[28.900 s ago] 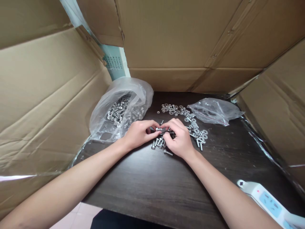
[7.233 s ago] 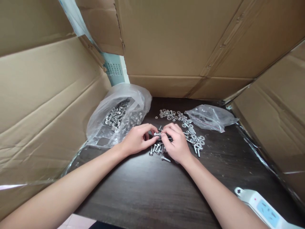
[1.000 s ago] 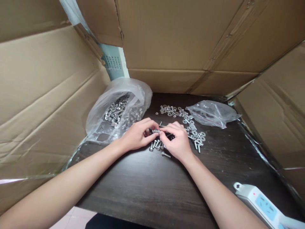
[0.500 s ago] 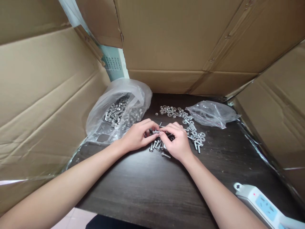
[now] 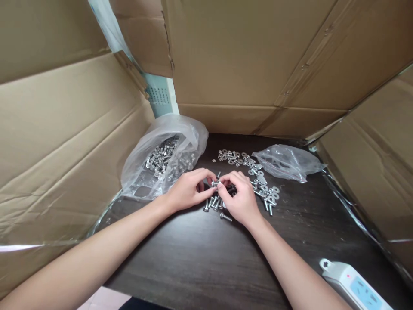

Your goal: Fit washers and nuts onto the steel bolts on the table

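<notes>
Between my two hands a silver bolt (image 5: 215, 184) lies about level above the table, its head toward the left. My left hand (image 5: 189, 189) is closed in a pinch at the head end. My right hand (image 5: 240, 196) pinches the other end, and its fingertips cover whatever sits there. Several loose bolts (image 5: 213, 203) lie on the table just below the fingers, with a single bolt (image 5: 226, 216) a little nearer to me. Washers and nuts (image 5: 263, 181) are scattered with more bolts to the right of my right hand.
A clear plastic bag (image 5: 135, 170) full of bolts stands open at the back left. A flatter clear bag (image 5: 288, 161) lies at the back right. Cardboard walls (image 5: 241, 64) enclose the dark table (image 5: 180, 262). A white power strip (image 5: 351, 284) sits at the front right.
The view has tilted slightly, so everything sits lower in the picture. My fingers have shifted a little around the bolt, and more of it shows between them.
</notes>
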`<state>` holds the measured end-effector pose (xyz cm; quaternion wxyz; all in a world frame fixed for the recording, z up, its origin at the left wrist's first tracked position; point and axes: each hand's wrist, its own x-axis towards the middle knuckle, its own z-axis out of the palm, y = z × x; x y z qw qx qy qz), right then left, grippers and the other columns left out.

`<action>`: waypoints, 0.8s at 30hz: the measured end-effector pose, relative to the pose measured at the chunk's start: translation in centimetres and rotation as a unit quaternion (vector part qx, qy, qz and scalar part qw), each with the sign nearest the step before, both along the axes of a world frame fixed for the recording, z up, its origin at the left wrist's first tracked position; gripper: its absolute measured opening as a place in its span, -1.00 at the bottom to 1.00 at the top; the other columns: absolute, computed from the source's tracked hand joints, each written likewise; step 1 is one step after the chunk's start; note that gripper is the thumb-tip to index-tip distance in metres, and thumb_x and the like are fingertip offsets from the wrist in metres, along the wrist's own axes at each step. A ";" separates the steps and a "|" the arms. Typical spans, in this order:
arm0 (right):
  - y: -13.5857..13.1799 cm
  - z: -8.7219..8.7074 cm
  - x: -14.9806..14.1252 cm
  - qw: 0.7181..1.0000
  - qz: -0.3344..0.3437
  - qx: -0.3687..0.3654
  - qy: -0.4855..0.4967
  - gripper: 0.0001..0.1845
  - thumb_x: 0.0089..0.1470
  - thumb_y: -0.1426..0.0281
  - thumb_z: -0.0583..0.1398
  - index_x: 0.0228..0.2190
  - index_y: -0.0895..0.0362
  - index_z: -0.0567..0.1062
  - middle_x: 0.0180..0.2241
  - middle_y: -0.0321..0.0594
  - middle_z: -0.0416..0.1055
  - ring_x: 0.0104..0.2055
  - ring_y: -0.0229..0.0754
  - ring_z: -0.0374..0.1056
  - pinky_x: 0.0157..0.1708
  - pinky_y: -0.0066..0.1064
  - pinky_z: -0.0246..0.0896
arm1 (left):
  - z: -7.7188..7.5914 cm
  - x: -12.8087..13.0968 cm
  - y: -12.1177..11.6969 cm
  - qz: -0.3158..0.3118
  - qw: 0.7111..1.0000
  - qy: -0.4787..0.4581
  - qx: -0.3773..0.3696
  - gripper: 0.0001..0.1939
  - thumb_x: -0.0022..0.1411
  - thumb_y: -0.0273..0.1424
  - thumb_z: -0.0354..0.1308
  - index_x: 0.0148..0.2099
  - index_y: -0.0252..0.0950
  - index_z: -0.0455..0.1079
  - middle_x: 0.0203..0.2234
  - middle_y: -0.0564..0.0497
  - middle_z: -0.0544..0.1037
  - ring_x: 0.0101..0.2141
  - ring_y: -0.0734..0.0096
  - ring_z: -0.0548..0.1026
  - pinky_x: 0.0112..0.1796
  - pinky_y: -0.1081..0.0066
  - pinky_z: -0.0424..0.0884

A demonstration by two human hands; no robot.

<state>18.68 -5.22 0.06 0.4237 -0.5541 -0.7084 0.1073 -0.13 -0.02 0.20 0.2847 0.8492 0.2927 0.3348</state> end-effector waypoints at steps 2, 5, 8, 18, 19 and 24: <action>0.0 0.0 0.0 1.000 0.004 0.000 0.002 -0.92 0.15 0.39 0.19 -0.40 0.07 0.47 -0.44 -0.28 0.41 -0.31 -0.11 0.32 -0.20 -0.21 0.11 | 0.1 0.0 -0.1 0.002 1.000 -0.009 -0.005 -0.86 0.31 -0.37 0.24 -0.11 -0.28 0.44 -0.30 0.05 0.54 -0.52 0.58 0.47 -0.44 0.53 0.41; 0.0 0.0 0.1 1.000 0.008 -0.002 0.004 -0.96 0.11 0.43 0.21 -0.37 0.08 0.49 -0.43 -0.28 0.40 -0.29 -0.11 0.32 -0.19 -0.21 0.12 | 0.1 -0.1 -0.2 0.004 1.000 -0.012 -0.011 -0.87 0.31 -0.37 0.25 -0.13 -0.30 0.46 -0.32 0.04 0.56 -0.53 0.58 0.47 -0.45 0.53 0.41; -0.1 0.1 0.2 1.000 0.010 -0.001 0.004 -0.94 0.08 0.45 0.21 -0.35 0.07 0.49 -0.41 -0.27 0.40 -0.27 -0.10 0.32 -0.18 -0.21 0.13 | 0.0 -0.1 -0.2 0.006 1.000 -0.010 -0.014 -0.88 0.31 -0.37 0.25 -0.14 -0.30 0.48 -0.33 0.03 0.58 -0.52 0.56 0.48 -0.44 0.53 0.41; -0.1 -0.2 0.1 1.000 -0.016 -0.001 -0.006 -0.93 0.10 0.40 0.20 -0.38 0.07 0.52 -0.33 -0.24 0.45 -0.20 -0.06 0.34 -0.11 -0.15 0.08 | -0.3 -0.2 0.1 0.014 1.000 -0.008 0.012 -0.86 0.32 -0.39 0.27 -0.09 -0.32 0.53 -0.31 0.02 0.61 -0.46 0.53 0.51 -0.39 0.53 0.43; -0.1 -0.2 0.1 1.000 -0.027 0.000 -0.011 -0.89 0.11 0.39 0.18 -0.41 0.07 0.52 -0.32 -0.23 0.46 -0.19 -0.05 0.33 -0.10 -0.14 0.07 | -0.3 -0.2 0.1 0.012 1.000 -0.009 0.013 -0.85 0.32 -0.40 0.27 -0.08 -0.32 0.53 -0.31 0.01 0.61 -0.46 0.53 0.51 -0.39 0.53 0.43; -0.4 -0.1 0.4 0.999 -0.043 0.009 -0.003 -0.78 0.09 0.45 0.10 -0.36 0.06 0.56 -0.26 -0.20 0.46 -0.14 -0.02 0.32 -0.10 -0.11 0.06 | -0.6 -0.2 0.1 0.012 1.000 -0.011 0.013 -0.86 0.32 -0.40 0.28 -0.09 -0.32 0.52 -0.32 0.03 0.61 -0.48 0.55 0.50 -0.40 0.53 0.43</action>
